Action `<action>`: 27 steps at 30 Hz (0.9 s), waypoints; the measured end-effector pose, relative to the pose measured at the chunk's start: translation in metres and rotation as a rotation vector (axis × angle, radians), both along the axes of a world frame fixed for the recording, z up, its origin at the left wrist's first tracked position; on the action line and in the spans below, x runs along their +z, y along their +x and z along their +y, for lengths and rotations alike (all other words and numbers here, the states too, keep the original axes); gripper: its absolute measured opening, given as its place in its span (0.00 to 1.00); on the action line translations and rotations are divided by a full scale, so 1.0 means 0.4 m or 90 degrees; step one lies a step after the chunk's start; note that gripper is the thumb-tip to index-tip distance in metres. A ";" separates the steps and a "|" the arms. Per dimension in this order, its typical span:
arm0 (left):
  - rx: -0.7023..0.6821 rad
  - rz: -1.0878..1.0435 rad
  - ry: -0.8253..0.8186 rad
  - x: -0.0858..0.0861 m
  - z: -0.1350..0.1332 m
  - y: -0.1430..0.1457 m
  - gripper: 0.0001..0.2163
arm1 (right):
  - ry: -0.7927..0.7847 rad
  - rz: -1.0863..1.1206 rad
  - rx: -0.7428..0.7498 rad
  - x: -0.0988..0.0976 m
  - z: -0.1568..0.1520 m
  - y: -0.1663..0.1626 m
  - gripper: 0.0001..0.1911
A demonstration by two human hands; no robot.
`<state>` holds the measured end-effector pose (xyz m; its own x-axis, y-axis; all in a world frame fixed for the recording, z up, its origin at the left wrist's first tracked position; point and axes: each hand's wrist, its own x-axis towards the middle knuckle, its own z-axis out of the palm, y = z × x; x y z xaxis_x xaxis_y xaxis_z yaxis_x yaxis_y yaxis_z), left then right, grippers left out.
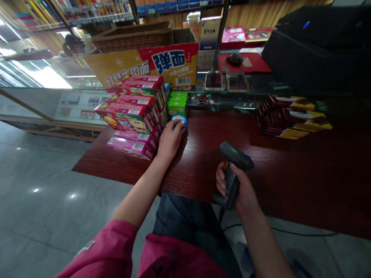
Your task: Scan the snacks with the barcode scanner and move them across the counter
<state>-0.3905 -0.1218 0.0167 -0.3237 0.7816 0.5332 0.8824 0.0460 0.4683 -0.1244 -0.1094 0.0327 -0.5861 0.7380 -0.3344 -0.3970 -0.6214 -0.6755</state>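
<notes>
My left hand point(169, 139) reaches forward over the dark red wooden counter point(290, 173) and closes on a small round blue-and-white container point(180, 120). That container sits beside a stack of red and pink boxes point(133, 116). My right hand point(242, 191) grips the handle of a dark grey barcode scanner point(233, 164), held above the counter's near edge with its head pointing right. The scanner's cable hangs down toward the floor.
Green boxes point(177, 103) stand behind the round container. A yellow and red carton point(150, 65) and a wicker basket point(133, 36) are further back. Dark red packets point(290, 116) lie fanned at the right. A black register machine point(321, 46) and a mouse point(234, 58) sit beyond.
</notes>
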 end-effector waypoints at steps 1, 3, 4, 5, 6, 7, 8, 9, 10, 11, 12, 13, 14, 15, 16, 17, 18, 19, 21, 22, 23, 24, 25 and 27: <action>0.018 0.013 -0.010 0.004 0.000 0.002 0.11 | 0.002 0.002 -0.001 0.000 0.000 0.000 0.17; 0.061 0.039 -0.018 0.011 -0.001 0.003 0.10 | 0.005 0.004 0.000 0.001 -0.001 0.001 0.16; 0.080 0.052 -0.020 0.013 0.000 0.003 0.10 | 0.007 0.005 0.000 0.001 -0.001 0.001 0.16; 0.095 0.061 -0.023 0.015 0.000 0.003 0.11 | 0.008 0.006 0.002 0.001 -0.001 0.002 0.16; 0.106 0.067 -0.027 0.016 0.001 0.003 0.13 | 0.010 0.006 0.004 0.001 -0.002 0.002 0.16; 0.113 0.068 -0.030 0.016 0.003 0.004 0.14 | 0.011 0.005 0.007 0.001 -0.002 0.003 0.15; 0.118 0.066 -0.032 0.016 0.005 0.004 0.15 | 0.012 0.005 0.009 0.001 -0.001 0.004 0.15; 0.123 0.062 -0.033 0.015 0.007 0.004 0.16 | 0.013 0.004 0.009 0.000 -0.001 0.004 0.14; 0.128 0.057 -0.032 0.014 0.009 0.004 0.15 | 0.013 0.002 0.009 -0.001 -0.001 0.005 0.14; 0.133 0.055 -0.029 0.013 0.011 0.003 0.15 | 0.014 0.002 0.010 -0.001 -0.001 0.005 0.14; 0.136 0.055 -0.024 0.010 0.013 0.002 0.14 | 0.014 0.003 0.011 -0.003 -0.001 0.005 0.14; 0.139 0.058 -0.020 0.008 0.015 0.000 0.13 | 0.014 0.005 0.011 -0.004 -0.001 0.004 0.14; 0.141 0.060 -0.016 0.005 0.017 -0.003 0.13 | 0.013 0.009 0.010 -0.005 -0.001 0.004 0.15; 0.143 0.060 -0.009 0.003 0.018 -0.006 0.12 | 0.011 0.015 0.008 -0.007 -0.001 0.003 0.15; 0.143 0.058 0.001 0.001 0.018 -0.009 0.12 | 0.010 0.023 0.005 -0.009 -0.001 0.003 0.15; 0.140 0.055 0.017 -0.001 0.018 -0.011 0.12 | 0.010 0.032 0.001 -0.011 -0.001 0.004 0.15; 0.133 0.056 0.036 -0.002 0.018 -0.012 0.13 | 0.010 0.042 -0.005 -0.013 0.001 0.006 0.15; 0.120 0.063 0.054 -0.003 0.017 -0.009 0.14 | 0.012 0.051 -0.011 -0.015 0.003 0.011 0.15; 0.069 0.106 0.063 -0.003 0.015 0.009 0.15 | 0.017 0.062 -0.034 -0.019 0.011 0.029 0.15; 0.027 0.136 0.048 -0.003 0.013 0.026 0.15 | 0.020 0.065 -0.050 -0.021 0.016 0.043 0.14; -0.029 0.165 0.023 -0.004 0.013 0.050 0.14 | 0.023 0.068 -0.067 -0.022 0.023 0.060 0.14; -0.093 0.189 -0.006 -0.005 0.013 0.079 0.13 | 0.027 0.070 -0.085 -0.023 0.031 0.079 0.14; -0.155 0.205 -0.032 -0.007 0.014 0.114 0.13 | 0.032 0.072 -0.104 -0.024 0.039 0.101 0.14; -0.254 0.211 -0.064 -0.012 0.024 0.193 0.13 | 0.044 0.076 -0.142 -0.023 0.057 0.148 0.14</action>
